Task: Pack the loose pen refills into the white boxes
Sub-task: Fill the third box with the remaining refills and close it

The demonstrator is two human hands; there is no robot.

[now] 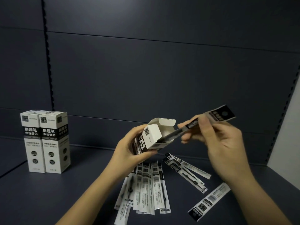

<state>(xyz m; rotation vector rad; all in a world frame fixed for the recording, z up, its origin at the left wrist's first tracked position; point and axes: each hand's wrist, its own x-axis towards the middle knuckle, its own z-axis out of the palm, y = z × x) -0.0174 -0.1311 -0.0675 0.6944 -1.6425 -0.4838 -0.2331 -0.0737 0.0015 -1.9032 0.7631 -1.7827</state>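
Centre frame: left hand (129, 148) grips open white cardboard box (150, 138); right hand (215, 138) pinches packaged black pen refill (199, 123), tip inside box. Loose refill packets (149, 187) lower centre; two closed white boxes (46, 142) left

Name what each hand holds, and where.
Left hand grips the open white box around its lower body; right hand pinches a packaged refill mid-length, its lower end entering the box.

Lower part of the tilted white cardboard refill box (151, 137) concealed by the left hand (129, 146). Motion-blurred right hand (215, 140). Small print on the flat white-and-black packeted pen refills (146, 187) illegible.
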